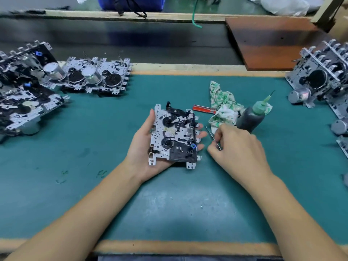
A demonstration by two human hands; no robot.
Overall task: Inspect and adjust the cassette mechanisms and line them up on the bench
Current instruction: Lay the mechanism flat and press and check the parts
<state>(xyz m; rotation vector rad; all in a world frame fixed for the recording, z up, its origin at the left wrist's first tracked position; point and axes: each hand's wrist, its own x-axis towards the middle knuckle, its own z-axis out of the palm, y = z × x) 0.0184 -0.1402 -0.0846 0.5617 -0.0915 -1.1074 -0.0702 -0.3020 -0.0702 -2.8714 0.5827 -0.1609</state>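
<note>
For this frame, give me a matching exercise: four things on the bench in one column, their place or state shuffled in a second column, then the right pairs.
Things
1. cassette mechanism
2. thin metal tool
3. red-handled screwdriver
4. dark bottle

Places or states
A. lying on the mat, its far end under the patterned rag
B. resting on the left hand
C. standing upright, green nozzle on top
D. pinched in the right hand

Pairs: 1-B, 2-D, 3-A, 4-C

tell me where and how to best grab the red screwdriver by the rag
Grip the red screwdriver by its bare handle end, coming from the left and above. It lies flat on the mat; its right end is tucked under the crumpled rag.
</note>
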